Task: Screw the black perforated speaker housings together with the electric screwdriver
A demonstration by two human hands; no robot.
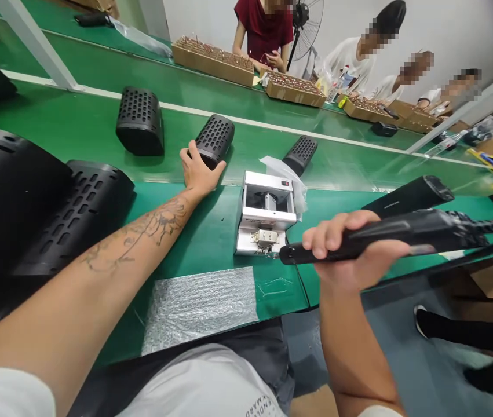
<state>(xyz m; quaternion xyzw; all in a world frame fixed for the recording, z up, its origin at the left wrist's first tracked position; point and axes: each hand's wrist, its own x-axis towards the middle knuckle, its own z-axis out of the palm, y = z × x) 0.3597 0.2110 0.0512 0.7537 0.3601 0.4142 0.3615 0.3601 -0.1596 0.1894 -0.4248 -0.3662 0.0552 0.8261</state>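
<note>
1. Across the green counter [198, 231], on its glossier far strip [98, 124], lay the perforated black speaker [216, 134], rounded in body, rows of oblong holes covering its upper face, its length slanting away from us.
2. Our left hand [200, 174] was clamped on its near end, fingers along one side and thumb at the other.
3. Our right hand [346, 273], well apart from the left, was wrapped around a black electric screwdriver [394, 233], its cord trailing off to the right.
4. Between our hands stood a small white machine [267, 216]; the driver's tip pointed at its front edge, and we could not tell whether they touched. Clear plastic [296, 182] lay crumpled just behind it.
5. Similar speakers stood at either side, one upright [139, 121] and one tilted [302, 153], while larger black housings [15, 185] crowded our left.
6. Nearest us lay bubble wrap [205, 304]. The right hand and driver partly hid a long black unit [406, 196].
7. Beyond, co-workers sat behind cardboard trays [211, 62].
</note>
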